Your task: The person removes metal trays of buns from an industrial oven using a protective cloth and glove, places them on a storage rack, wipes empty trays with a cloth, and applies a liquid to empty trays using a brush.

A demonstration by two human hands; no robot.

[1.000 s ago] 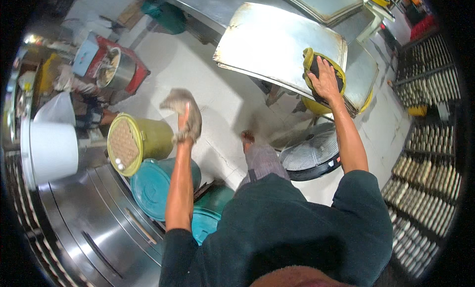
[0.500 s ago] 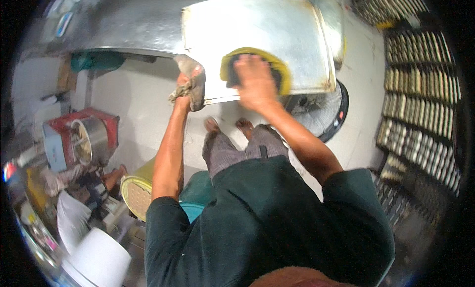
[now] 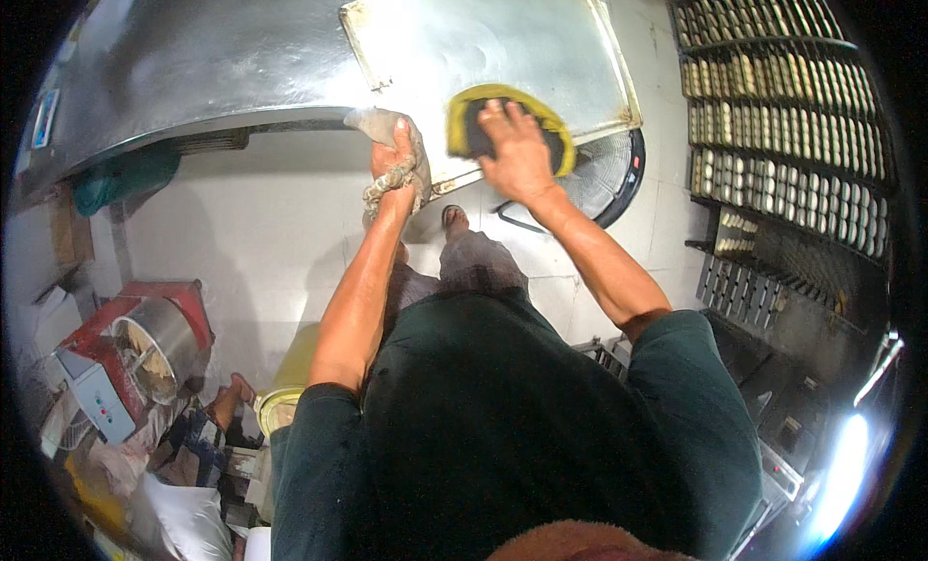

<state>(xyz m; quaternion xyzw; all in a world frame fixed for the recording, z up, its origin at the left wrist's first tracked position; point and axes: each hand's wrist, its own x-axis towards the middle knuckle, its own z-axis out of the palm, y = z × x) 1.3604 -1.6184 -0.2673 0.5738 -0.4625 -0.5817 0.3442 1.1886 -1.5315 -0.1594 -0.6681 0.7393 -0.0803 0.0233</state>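
Seen from above, both your arms reach forward from your shoulders, hands apart but near each other. Your left forearm (image 3: 360,286) runs forward and slightly inward to your left hand (image 3: 390,163), its thumb pointing away from you; its other fingers are mostly hidden, so their curl cannot be told. Your right forearm (image 3: 601,257) slants inward to your right hand (image 3: 522,157), palm down, fingers extended and slightly spread, thumb toward the left.

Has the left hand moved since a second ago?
Yes: the left hand has moved toward the steel table, from well clear of it to near its front edge.
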